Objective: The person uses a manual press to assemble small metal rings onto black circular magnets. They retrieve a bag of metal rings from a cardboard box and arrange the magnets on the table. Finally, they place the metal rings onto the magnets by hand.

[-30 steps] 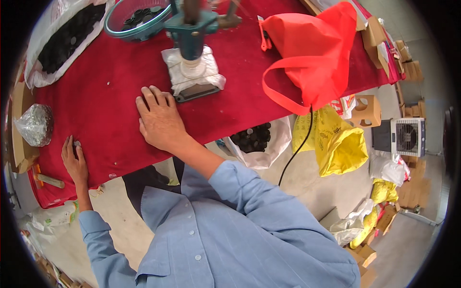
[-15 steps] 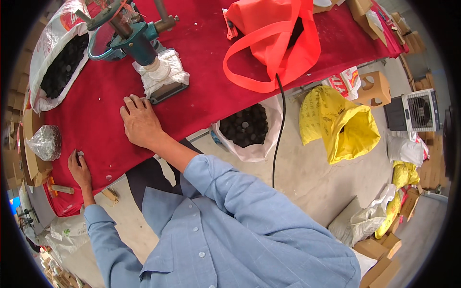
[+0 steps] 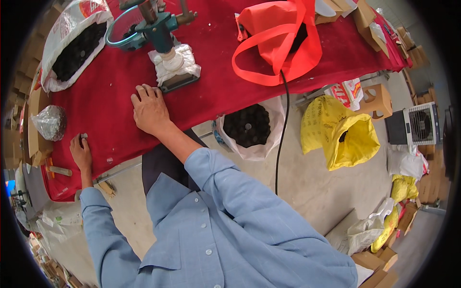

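Red cloth [image 3: 115,122] formed the surface; near its front left corner the left hand [image 3: 80,152] lay half curled, a small grey piece [image 3: 84,136] at its fingertips, whether gripped one could not tell; inward from the front edge the right hand [image 3: 151,110] rested palm down, fingers slightly bent, just beside the teal press [image 3: 161,36]; its underside was hidden, any hold unclear.

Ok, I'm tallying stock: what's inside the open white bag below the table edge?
The white bag shows dark pieces, with one paler round piece on top. Whatever lies beneath that top layer is covered.
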